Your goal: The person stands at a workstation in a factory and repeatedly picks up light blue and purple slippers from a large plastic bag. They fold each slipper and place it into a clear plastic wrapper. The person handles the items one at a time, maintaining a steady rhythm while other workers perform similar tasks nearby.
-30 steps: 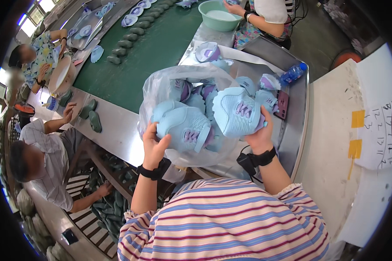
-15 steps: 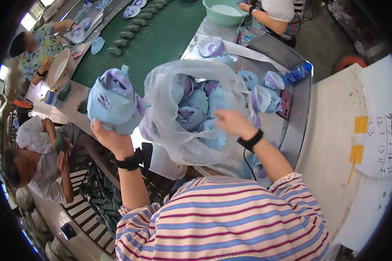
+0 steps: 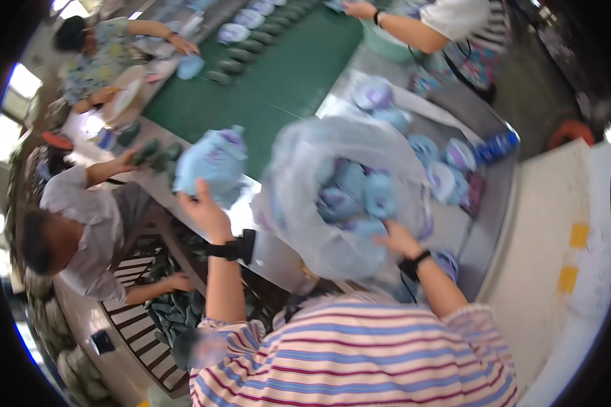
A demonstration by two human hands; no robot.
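The left fingers (image 3: 203,194) pinch one shoe (image 3: 214,163), clear of the bag (image 3: 295,159); whether the right fingers (image 3: 391,233), at the bag's opening, grip anything, I cannot tell. Several shoes (image 3: 379,193) are left inside, just beyond the right fingers.

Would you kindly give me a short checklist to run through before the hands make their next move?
1. Left hand has hold of the light-blue shoe upper: ok, it is held up to the left of the bag.
2. Only one piece in that hand: cannot tell, the picture is blurred.
3. Mouth of the clear plastic bag open: ok, more light-blue uppers show inside.
4. Right hand clear of the bag: not ok, it is at the bag's near right side.
5. Right hand gripping something: cannot tell, its fingertips are blurred.
6. Blue bottle apart from the bag: ok, it is off to the right.
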